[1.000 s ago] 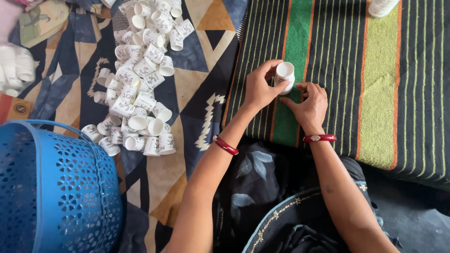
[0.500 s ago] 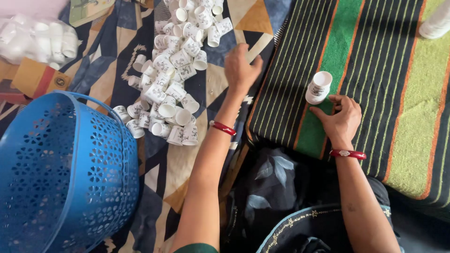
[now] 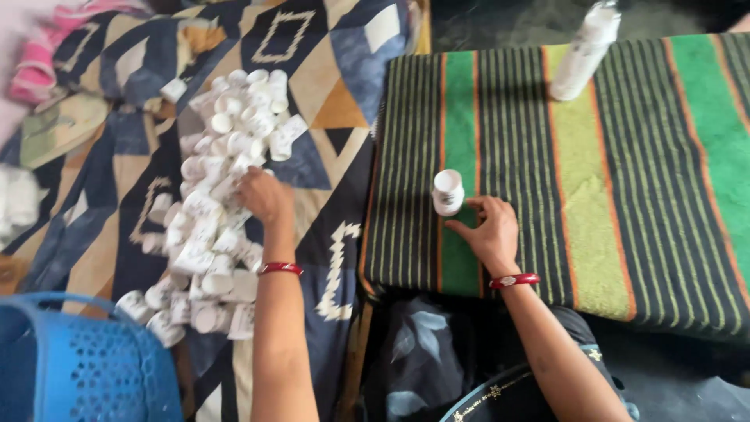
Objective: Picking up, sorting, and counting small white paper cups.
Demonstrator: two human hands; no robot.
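Observation:
My left hand (image 3: 263, 195) reaches into a heap of small white plastic jars (image 3: 219, 187) lying on a patterned blanket (image 3: 328, 101), its fingers curled down among them; whether it grips one is hidden. My right hand (image 3: 488, 230) rests on a green, black and orange striped cloth (image 3: 625, 172), fingers spread beside one upright white jar (image 3: 448, 191), close to it but not holding it. A red bangle circles each wrist.
A blue perforated basket (image 3: 78, 363) sits at the bottom left. A tall white bottle (image 3: 582, 51) stands at the far edge of the striped cloth. More white jars and pink cloth lie at the left edge. Dark clothing covers my lap.
My left hand left the jar on the striped cloth and swung left into the jar heap. The right hand stayed by the single jar. The view shifted left and closer.

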